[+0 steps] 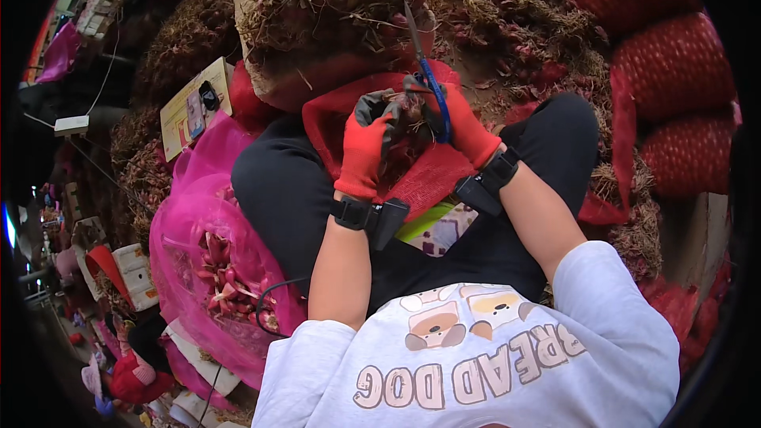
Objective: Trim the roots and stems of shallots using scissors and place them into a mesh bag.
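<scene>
Head camera is showing the red-gloved left hand closing its fingers on the edge of an onion bunch, while the right hand is clamping its fingers around blue-handled scissors. The bunch is sitting between both hands, above a red net; a pink net bag is lying left of the person.

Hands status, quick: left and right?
Left hand: fingers curled closed, holding a shallot bunch.
Right hand: closed on blue-handled scissors, blades pointing away from the body.
</scene>
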